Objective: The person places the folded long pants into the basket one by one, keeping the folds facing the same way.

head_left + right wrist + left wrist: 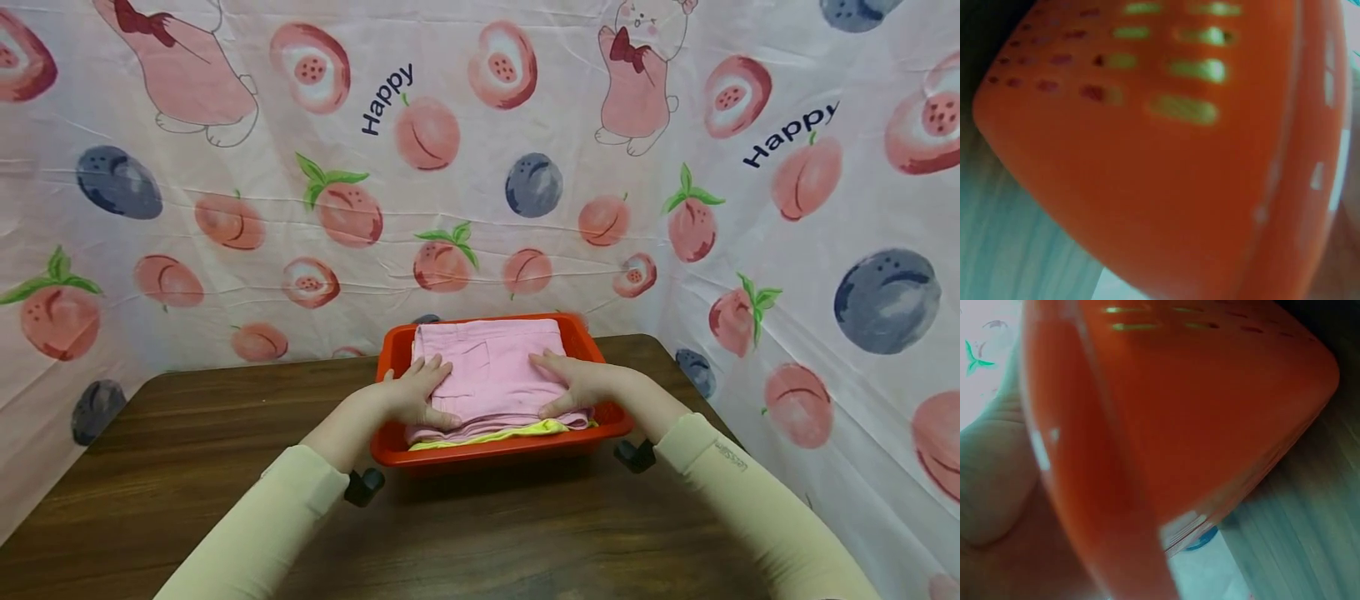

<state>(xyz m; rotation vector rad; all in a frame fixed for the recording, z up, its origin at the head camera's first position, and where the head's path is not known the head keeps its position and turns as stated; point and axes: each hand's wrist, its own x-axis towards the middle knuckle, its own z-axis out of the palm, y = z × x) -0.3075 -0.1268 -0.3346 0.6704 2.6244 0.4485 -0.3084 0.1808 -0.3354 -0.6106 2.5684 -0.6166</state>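
Observation:
Folded pink cloth point(491, 367) lies in an orange-red plastic basket point(480, 457), over a yellow cloth point(525, 432) that shows along the front. My left hand point(412, 396) rests on the pink cloth's left side, fingers spread. On its right side, my right hand point(588, 382) touches the cloth with extended fingers. In the left wrist view, the basket's outer wall point(1179, 412) fills most of the picture, with part of the left hand point(997, 481) beside the rim. Through the slots of the basket wall point(1135, 169), yellow cloth shows in the right wrist view.
The basket stands on a dark brown wooden table point(225, 442), near its back edge. A fruit-printed curtain point(465, 200) hangs close behind and along the right side. Dark wrist camera mounts point(364, 487) hang below both wrists.

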